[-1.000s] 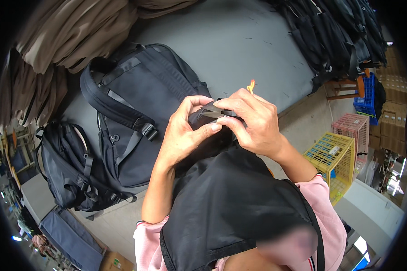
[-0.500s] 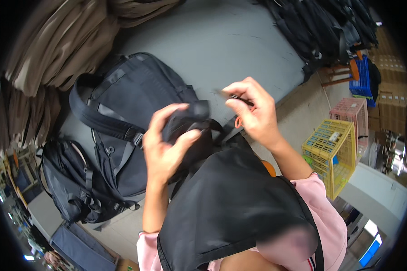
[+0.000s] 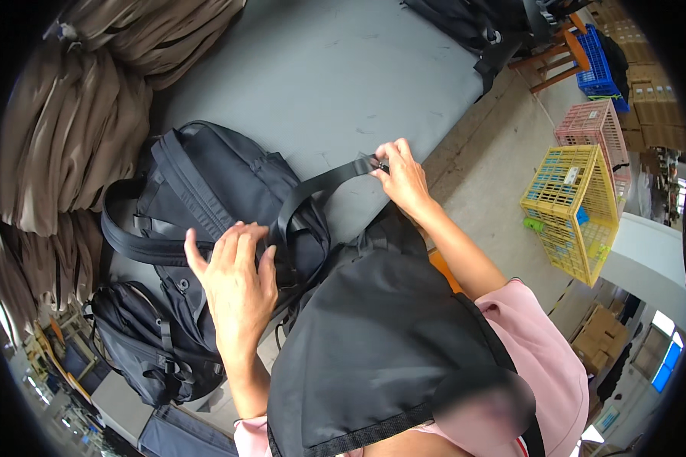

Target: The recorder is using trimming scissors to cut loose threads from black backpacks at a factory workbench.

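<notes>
A black backpack point(image 3: 229, 160) lies on the grey table point(image 3: 320, 76). My left hand point(image 3: 240, 293) rests over its near side, fingers spread and apart, holding nothing that I can see. From beside it a flat black webbing strap point(image 3: 316, 183) rises and runs to the right. My right hand point(image 3: 405, 183) pinches the strap's far end between thumb and fingers, above the table's right edge. A small dark object also shows at those fingertips, too small to make out. A black apron point(image 3: 358, 343) covers my front.
Piles of brown fabric pieces point(image 3: 68, 129) stand along the left. A second black bag point(image 3: 152, 343) is at the near left. More black bags point(image 3: 472, 23) lie at the far right corner. Yellow point(image 3: 564, 206), pink point(image 3: 591, 126) and blue crates point(image 3: 598, 68) stand on the floor at right.
My left hand has let go of the black bunched part it gripped and opened. My right hand, earlier holding a small dark tool with an orange loop, now pulls the strap out taut.
</notes>
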`<state>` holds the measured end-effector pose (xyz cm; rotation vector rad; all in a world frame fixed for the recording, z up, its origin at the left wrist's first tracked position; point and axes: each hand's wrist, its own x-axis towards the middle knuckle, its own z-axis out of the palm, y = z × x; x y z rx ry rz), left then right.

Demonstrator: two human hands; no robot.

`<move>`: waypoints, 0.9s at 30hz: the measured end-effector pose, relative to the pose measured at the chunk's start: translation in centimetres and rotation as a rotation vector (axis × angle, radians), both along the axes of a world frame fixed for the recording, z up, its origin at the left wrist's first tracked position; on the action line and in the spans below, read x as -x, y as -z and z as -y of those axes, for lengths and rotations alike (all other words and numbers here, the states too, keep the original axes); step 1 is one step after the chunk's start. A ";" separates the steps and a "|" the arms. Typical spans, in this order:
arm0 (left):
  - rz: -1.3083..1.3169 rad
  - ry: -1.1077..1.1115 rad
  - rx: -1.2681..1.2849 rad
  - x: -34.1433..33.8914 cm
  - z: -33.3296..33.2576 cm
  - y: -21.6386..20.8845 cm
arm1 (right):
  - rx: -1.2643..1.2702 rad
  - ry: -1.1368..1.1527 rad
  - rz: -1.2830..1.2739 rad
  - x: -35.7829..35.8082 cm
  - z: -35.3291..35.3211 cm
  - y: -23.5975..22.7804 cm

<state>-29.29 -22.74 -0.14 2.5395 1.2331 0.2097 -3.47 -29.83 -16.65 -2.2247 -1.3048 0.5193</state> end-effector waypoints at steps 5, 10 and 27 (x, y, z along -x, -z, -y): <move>0.233 0.163 -0.038 -5.8 -2.6 0.3 | 0.009 -0.053 -0.105 -1.4 0.2 1.6; -0.269 0.224 0.231 -11.1 -6.6 9.5 | -0.073 0.079 -0.270 0.2 -1.6 -0.1; 0.837 -0.268 1.304 -14.2 -5.2 4.8 | -0.405 -0.048 -0.581 -5.1 -6.3 -10.5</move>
